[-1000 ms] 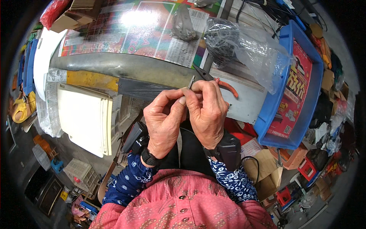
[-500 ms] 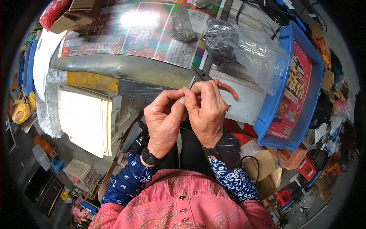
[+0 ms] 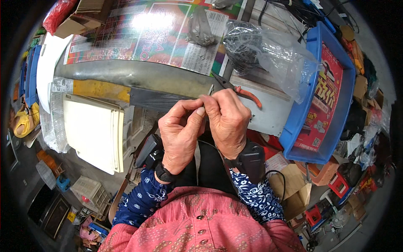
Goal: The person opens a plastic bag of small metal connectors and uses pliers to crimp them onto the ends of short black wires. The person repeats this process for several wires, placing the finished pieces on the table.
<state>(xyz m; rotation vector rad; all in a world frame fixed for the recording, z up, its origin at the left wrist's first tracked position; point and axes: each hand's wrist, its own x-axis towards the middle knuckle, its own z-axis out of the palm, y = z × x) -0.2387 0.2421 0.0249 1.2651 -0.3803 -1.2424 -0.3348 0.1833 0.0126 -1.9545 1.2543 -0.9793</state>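
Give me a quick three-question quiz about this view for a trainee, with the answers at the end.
1. True or false: the fingertips of the left hand and right hand are close together.
2. Which grip colour do the pliers show? A. green B. orange C. white
3. Fill in: a red printed sheet lies inside the ____ tray on the right.

Key: 1. True. 2. B. 3. Blue.

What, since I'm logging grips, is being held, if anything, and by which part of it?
A slim grey piece appears pinched by its near end in the right hand, its far tip showing; whether the left hand grips it too is hidden.
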